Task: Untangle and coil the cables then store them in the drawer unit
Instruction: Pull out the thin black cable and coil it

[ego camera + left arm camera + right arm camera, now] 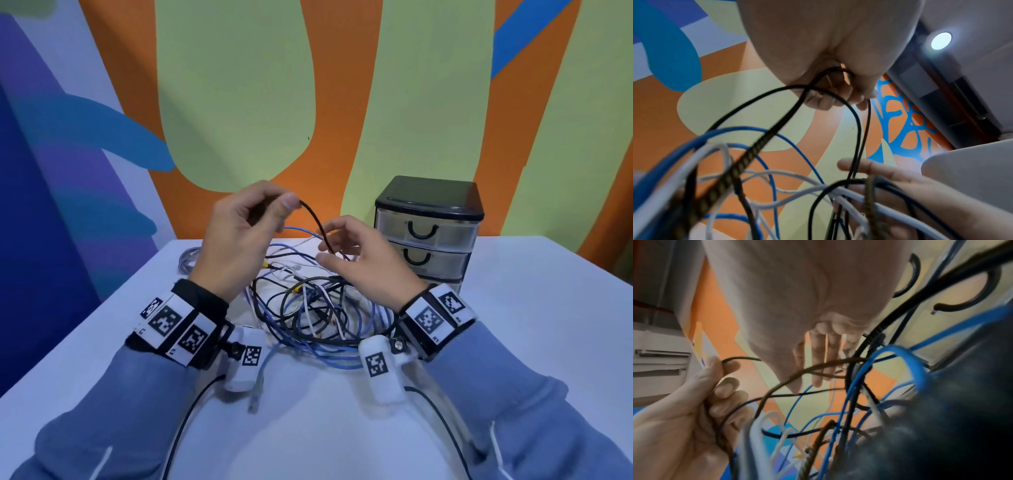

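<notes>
Left hand: your left hand [239, 233] is raised above the bench [513, 342], thumb and fingers pinching a dark braided cable [317, 221] near its end.
Right hand: your right hand [363, 253] hovers just beside it with fingers loosely spread, the braided cable passing between thumb and forefinger; you cannot tell from these views whether it grips.
Cable texture: the braided cable is woven, black flecked with gold, and arcs stiffly between your hands.
Tangle: a cable heap [318, 315] of smooth blue, white and thin black leads lies on the bench under your wrists, loops crossing over one another.
Loose end: a pale plug-tipped lead [258, 380] trails toward you.
Coil: a grey coil [188, 258] sits apart at far left.
Drawer unit: the drawer unit [428, 233] stands behind your right hand, translucent drawers closed, black lid and curved handles; contents unclear.
</notes>
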Action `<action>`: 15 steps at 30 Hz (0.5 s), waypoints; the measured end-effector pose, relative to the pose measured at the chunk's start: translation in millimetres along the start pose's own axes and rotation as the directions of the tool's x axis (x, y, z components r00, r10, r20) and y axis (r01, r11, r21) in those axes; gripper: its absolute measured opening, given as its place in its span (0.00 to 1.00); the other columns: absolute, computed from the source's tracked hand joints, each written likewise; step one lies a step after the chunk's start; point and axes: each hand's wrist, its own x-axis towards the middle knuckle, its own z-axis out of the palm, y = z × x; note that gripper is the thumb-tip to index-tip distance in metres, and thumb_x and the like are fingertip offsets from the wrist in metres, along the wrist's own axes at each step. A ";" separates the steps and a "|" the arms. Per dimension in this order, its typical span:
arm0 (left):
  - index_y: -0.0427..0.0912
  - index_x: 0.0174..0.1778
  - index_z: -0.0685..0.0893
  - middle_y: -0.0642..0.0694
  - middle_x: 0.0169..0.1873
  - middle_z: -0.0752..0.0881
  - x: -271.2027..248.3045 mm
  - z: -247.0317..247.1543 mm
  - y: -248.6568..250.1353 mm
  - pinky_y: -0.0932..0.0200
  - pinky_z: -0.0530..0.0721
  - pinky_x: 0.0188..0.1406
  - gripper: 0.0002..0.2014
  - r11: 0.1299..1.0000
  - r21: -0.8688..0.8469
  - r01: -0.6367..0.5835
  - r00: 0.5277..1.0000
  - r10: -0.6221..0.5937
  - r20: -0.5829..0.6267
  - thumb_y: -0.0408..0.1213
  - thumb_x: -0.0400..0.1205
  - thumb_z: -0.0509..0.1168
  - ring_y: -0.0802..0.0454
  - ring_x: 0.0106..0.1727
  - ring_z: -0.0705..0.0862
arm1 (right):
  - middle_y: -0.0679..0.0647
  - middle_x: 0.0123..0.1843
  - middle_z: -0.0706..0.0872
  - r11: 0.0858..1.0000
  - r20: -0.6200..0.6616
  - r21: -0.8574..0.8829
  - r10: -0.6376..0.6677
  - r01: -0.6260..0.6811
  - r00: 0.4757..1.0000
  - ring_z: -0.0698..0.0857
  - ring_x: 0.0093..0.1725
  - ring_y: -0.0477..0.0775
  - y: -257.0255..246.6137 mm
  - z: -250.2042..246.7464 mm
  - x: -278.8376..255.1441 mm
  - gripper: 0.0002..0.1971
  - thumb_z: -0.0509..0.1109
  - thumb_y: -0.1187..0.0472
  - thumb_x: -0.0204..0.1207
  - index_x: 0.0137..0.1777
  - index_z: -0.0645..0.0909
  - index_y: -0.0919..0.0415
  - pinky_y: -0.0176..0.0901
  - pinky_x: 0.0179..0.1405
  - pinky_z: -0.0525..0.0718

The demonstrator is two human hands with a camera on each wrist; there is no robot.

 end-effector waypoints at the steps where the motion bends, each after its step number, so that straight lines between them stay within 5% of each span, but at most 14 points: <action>1: 0.39 0.50 0.90 0.47 0.30 0.81 0.4 -0.8 -1.3 0.54 0.75 0.33 0.11 1.000 -0.017 0.002 0.999 -0.003 -0.042 0.42 0.92 0.68 0.52 0.32 0.76 | 0.52 0.57 0.91 0.999 0.020 -0.042 0.016 -0.015 1.000 0.87 0.57 0.45 3.0 -0.6 -0.4 0.15 0.78 0.66 0.80 0.63 0.84 0.49 0.31 0.52 0.80; 4: 0.43 0.49 0.86 0.46 0.32 0.81 1.1 -2.2 -3.2 0.53 0.75 0.30 0.10 0.994 -0.111 0.021 0.984 -0.041 -0.174 0.41 0.94 0.65 0.49 0.31 0.76 | 0.51 0.57 0.91 0.997 0.032 -0.080 0.024 -0.022 0.999 0.87 0.58 0.46 8.0 -2.0 -1.3 0.20 0.71 0.77 0.78 0.62 0.87 0.53 0.25 0.52 0.79; 7: 0.48 0.47 0.83 0.48 0.32 0.81 2.5 -3.2 -5.1 0.57 0.74 0.26 0.10 0.981 -0.189 0.035 0.957 -0.088 -0.277 0.42 0.94 0.64 0.50 0.30 0.74 | 0.50 0.55 0.90 0.991 0.041 -0.124 0.045 -0.040 0.998 0.86 0.57 0.48 9.5 -4.4 -1.0 0.24 0.69 0.78 0.73 0.59 0.88 0.49 0.35 0.51 0.83; 12: 0.47 0.47 0.79 0.49 0.32 0.79 7.1 -10.7 -15.5 0.59 0.73 0.22 0.11 0.949 -0.309 0.065 0.871 -0.205 -0.446 0.42 0.95 0.61 0.53 0.28 0.73 | 0.49 0.65 0.83 0.972 -0.001 -0.199 0.124 -0.122 0.992 0.81 0.65 0.47 4.7 -8.6 -1.2 0.17 0.74 0.65 0.77 0.61 0.87 0.44 0.45 0.60 0.77; 15: 0.47 0.44 0.80 0.49 0.32 0.79 10.4 -18.2 -23.0 0.61 0.72 0.21 0.13 0.926 -0.354 0.128 0.788 -0.312 -0.531 0.42 0.95 0.61 0.55 0.27 0.73 | 0.50 0.53 0.88 0.950 0.001 -0.219 0.228 -0.222 0.974 0.86 0.52 0.50 3.8 -10.6 -2.9 0.12 0.76 0.52 0.77 0.60 0.86 0.41 0.48 0.53 0.82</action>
